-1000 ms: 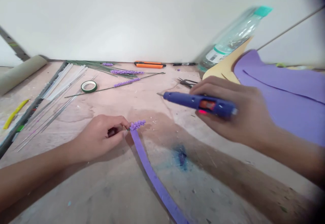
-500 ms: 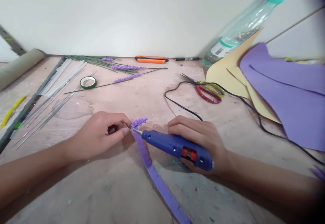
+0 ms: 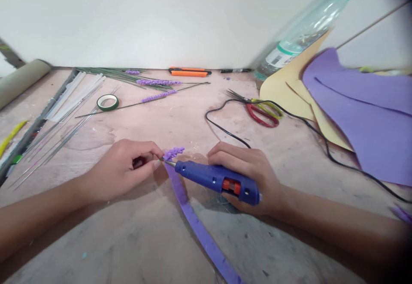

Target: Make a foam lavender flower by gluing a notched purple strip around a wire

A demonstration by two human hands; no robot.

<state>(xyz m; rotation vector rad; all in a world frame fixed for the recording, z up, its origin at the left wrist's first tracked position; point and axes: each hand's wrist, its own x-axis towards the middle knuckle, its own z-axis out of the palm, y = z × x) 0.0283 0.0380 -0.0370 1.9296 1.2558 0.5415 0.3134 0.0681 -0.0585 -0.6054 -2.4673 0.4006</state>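
Observation:
My left hand [image 3: 124,169] is closed, pinching a thin wire stem whose tip carries a small purple fringed flower head [image 3: 174,152]. A long purple foam strip [image 3: 199,228] trails from that flower head toward the near edge of the table. My right hand [image 3: 249,172] is wrapped round a blue glue gun [image 3: 216,179]. The gun's metal nozzle touches the strip just below the flower head, right by my left fingertips. Its black cord [image 3: 289,121] runs off to the right.
Red and yellow scissors [image 3: 262,111], a clear bottle [image 3: 305,31], purple foam sheets [image 3: 370,116] and tan foam sheets [image 3: 283,91] lie at right. Green tape roll [image 3: 107,102], wire stems [image 3: 61,136], finished lavender stems [image 3: 157,89], an orange cutter [image 3: 189,72] and a cardboard tube [image 3: 19,82] lie at back and left.
My right hand brought the glue gun down from mid-air at right to the strip beside my left fingers. My left hand stayed on the stem.

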